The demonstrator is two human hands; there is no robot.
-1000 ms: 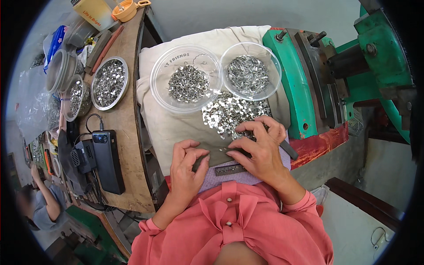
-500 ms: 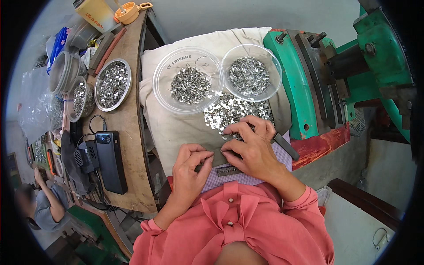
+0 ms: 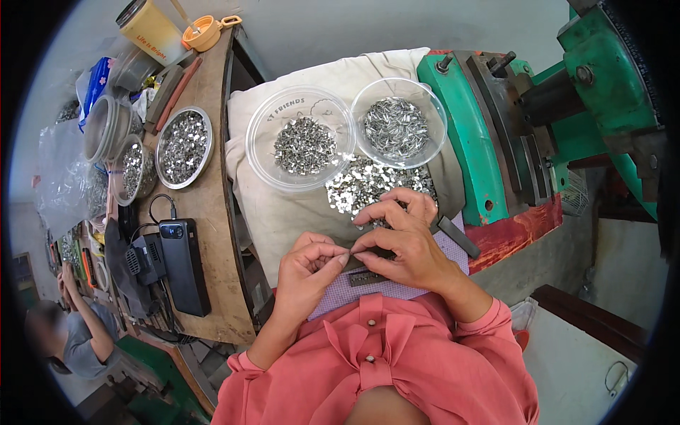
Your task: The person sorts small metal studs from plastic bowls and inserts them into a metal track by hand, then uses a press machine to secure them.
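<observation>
Thumb and fingertips of my left hand (image 3: 306,273) meet those of my right hand (image 3: 409,244) in a pinch above the cloth. Anything between them is too small to make out. Just below the fingertips, a short dark metal block (image 3: 365,278) with a row of small marks or holes lies on a purple checked cloth (image 3: 331,303). Beyond my right hand spreads a heap of small shiny metal pieces (image 3: 354,185). Behind it stand two clear plastic tubs: the left tub (image 3: 256,157) holds small metal parts, the right tub (image 3: 440,122) slim metal pins.
A green press (image 3: 471,145) stands at the right, with a dark bar (image 3: 459,237) near it. On the wooden table (image 3: 219,283) at left are a black power bank (image 3: 183,265), a metal bowl of parts (image 3: 210,145) and a yellow cup (image 3: 152,32). Another person (image 3: 88,333) works at far left.
My two hands have come together, so their fingertips now touch where a small gap showed before. The view has shifted slightly. The other person's hands have moved.
</observation>
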